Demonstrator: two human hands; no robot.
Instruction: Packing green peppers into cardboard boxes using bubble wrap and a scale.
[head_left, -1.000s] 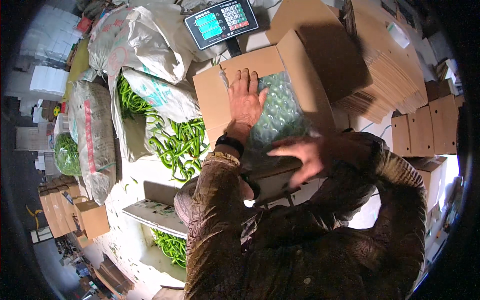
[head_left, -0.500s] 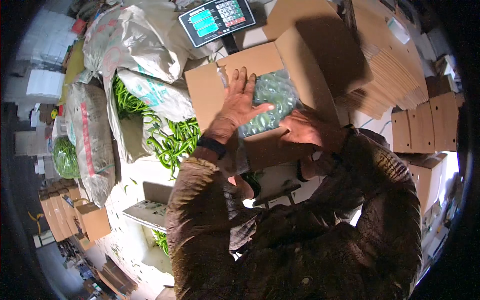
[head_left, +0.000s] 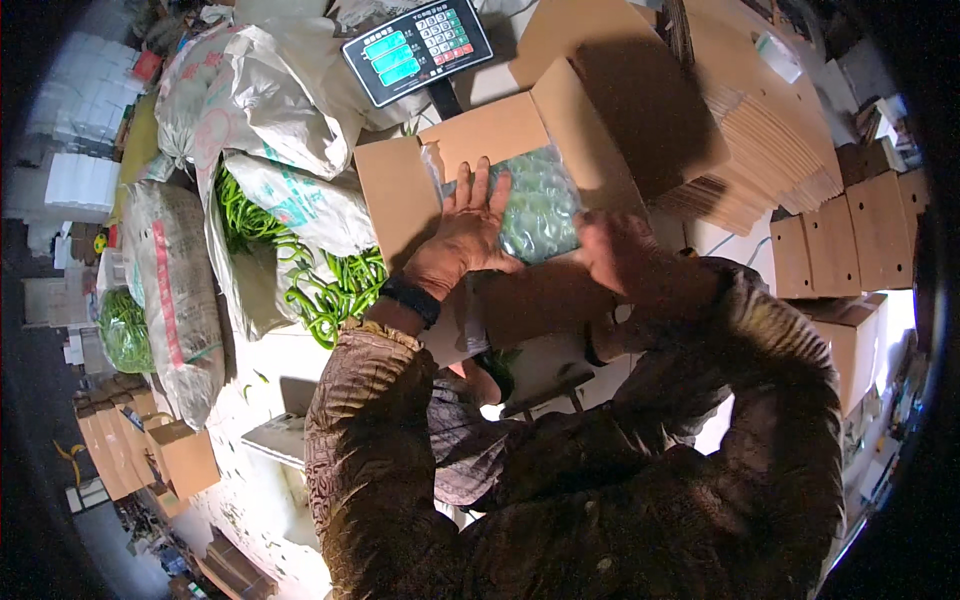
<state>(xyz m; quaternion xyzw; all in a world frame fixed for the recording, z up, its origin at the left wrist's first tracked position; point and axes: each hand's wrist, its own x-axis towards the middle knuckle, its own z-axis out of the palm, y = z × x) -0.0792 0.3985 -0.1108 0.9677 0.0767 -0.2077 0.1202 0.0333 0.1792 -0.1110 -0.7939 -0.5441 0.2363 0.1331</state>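
An open cardboard box (head_left: 397, 200) stands in front of me with its flaps raised. Inside it lies a bumpy clear plastic sheet (head_left: 541, 205), like bubble wrap, with green showing through. My left hand (head_left: 462, 228) rests on the left part of the sheet, palm down with the fingers spread. A dark band circles that wrist. At the right rim of the box is my right hand (head_left: 618, 252), beside the sheet. Motion smears its fingers, so what they hold, if anything, does not show.
Behind the box stands a scale display (head_left: 418, 48). Left of it, long green peppers (head_left: 335, 290) spill from a white woven sack (head_left: 300, 200); another full sack (head_left: 178, 290) stands farther left. Flattened cardboard (head_left: 765, 150) is stacked at right, near several upright boxes (head_left: 825, 240).
My right hand has moved from lying on the sheet's near right corner to the box's right rim, now blurred. My left hand stays spread on the sheet. The view has shifted slightly.
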